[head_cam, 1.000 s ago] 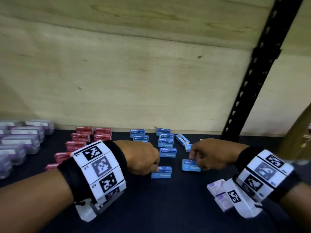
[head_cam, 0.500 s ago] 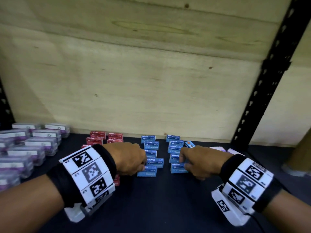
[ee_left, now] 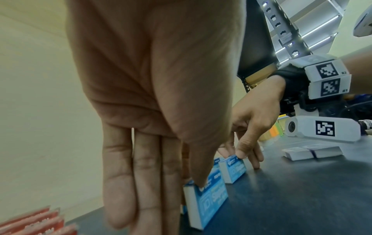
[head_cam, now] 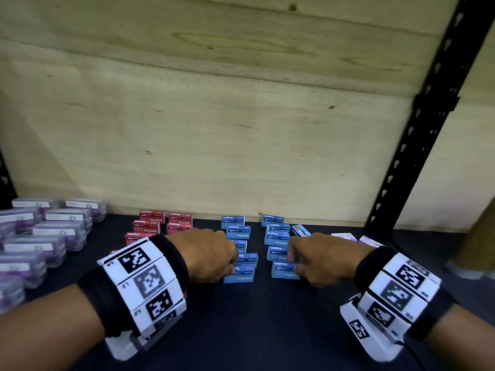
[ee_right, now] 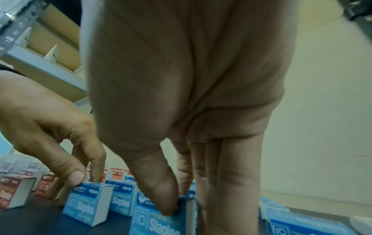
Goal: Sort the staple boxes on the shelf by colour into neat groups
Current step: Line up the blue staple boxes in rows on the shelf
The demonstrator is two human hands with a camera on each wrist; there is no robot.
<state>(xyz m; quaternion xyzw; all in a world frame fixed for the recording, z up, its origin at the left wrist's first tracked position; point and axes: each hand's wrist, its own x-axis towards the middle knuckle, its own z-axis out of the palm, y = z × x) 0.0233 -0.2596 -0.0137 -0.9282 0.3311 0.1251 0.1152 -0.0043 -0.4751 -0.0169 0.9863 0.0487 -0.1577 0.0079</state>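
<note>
Blue staple boxes stand in two columns on the dark shelf (head_cam: 267, 330). My left hand (head_cam: 230, 266) pinches the front box of the left column (head_cam: 238, 277): the thumb (ee_left: 201, 178) lies on its front top edge and the fingers reach behind it. My right hand (head_cam: 294, 263) pinches the front box of the right column (head_cam: 282, 271) the same way, with the thumb (ee_right: 161, 198) on its top edge. Both boxes stand on the shelf. Red staple boxes (head_cam: 150, 226) sit grouped to the left, partly hidden by my left wrist.
Several clear cases with purple contents (head_cam: 40, 236) fill the far left. White and purple boxes (head_cam: 345, 236) lie at the back right, near a black slotted upright (head_cam: 417, 129). A blue box with an orange label (head_cam: 300, 230) lies askew beside the right column. A wooden wall closes the back.
Both hands have slid their blue boxes back and inward, from loose spots in front into line at the front of the two columns.
</note>
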